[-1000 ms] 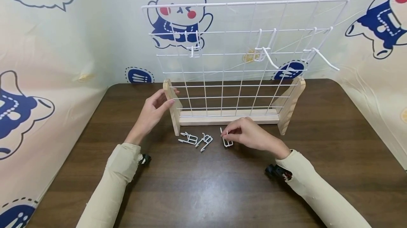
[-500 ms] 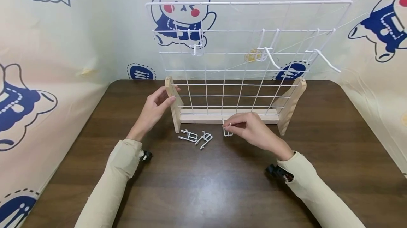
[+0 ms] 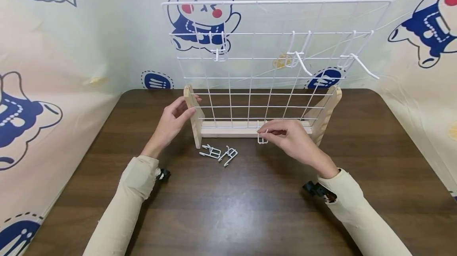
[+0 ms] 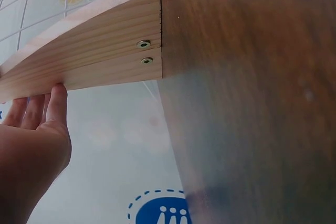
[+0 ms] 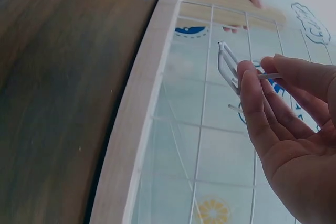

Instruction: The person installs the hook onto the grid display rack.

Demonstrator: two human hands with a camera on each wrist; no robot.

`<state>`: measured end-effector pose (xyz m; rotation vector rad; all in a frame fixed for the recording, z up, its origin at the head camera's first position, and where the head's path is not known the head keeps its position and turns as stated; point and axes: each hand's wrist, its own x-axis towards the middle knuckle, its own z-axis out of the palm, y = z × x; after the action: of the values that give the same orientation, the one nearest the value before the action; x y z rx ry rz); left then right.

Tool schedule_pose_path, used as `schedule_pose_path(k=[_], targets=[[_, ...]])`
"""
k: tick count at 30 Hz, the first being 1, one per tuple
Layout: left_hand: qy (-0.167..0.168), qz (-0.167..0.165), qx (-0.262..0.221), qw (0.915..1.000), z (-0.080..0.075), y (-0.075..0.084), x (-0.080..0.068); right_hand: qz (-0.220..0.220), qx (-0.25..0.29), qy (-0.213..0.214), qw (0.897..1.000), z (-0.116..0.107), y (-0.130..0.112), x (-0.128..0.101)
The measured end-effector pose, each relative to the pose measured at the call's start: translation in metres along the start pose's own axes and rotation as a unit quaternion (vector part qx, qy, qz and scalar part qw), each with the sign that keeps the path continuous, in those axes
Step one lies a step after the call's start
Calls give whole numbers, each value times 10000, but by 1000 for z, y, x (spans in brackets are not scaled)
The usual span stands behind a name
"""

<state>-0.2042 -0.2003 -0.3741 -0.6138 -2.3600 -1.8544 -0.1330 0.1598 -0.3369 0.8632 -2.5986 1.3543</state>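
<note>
My right hand [image 3: 290, 139] pinches a white wire hook [image 3: 262, 142] between thumb and fingertips, in front of the lower grid. In the right wrist view that hook's rectangular frame [image 5: 227, 66] sticks out past the fingertips. A white wire grid rack [image 3: 276, 2] stands upright on a wooden base. My left hand [image 3: 170, 123] holds the rack's left wooden side piece [image 3: 194, 129], thumb in front and fingers reaching behind. Two more hooks lie on the table before the rack: a left hook [image 3: 211, 151] and a right hook [image 3: 229, 155].
Three hooks hang on the grid's upper wire: a left one [image 3: 216, 53], a middle one [image 3: 301, 62] and a right one [image 3: 360, 65]. The right wooden side piece [image 3: 328, 113] stands behind my right wrist. Printed cloth [image 3: 89, 50] surrounds the brown table [image 3: 214, 212].
My right hand has lifted the hook off the table and brought it up and rightward, closer to the grid. The left hand has stayed on the wooden side piece.
</note>
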Motion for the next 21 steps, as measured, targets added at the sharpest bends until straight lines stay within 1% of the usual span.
schedule_pose_path(k=[12, 21], targets=[[-71, 38, -14, 10000, -2, 0, -1, -191, -379, 457, 9981, -21, 0, -3], [-55, -26, 27, 10000, -2, 3, -1, -356, -482, 831, 9947, -37, -3, -3]])
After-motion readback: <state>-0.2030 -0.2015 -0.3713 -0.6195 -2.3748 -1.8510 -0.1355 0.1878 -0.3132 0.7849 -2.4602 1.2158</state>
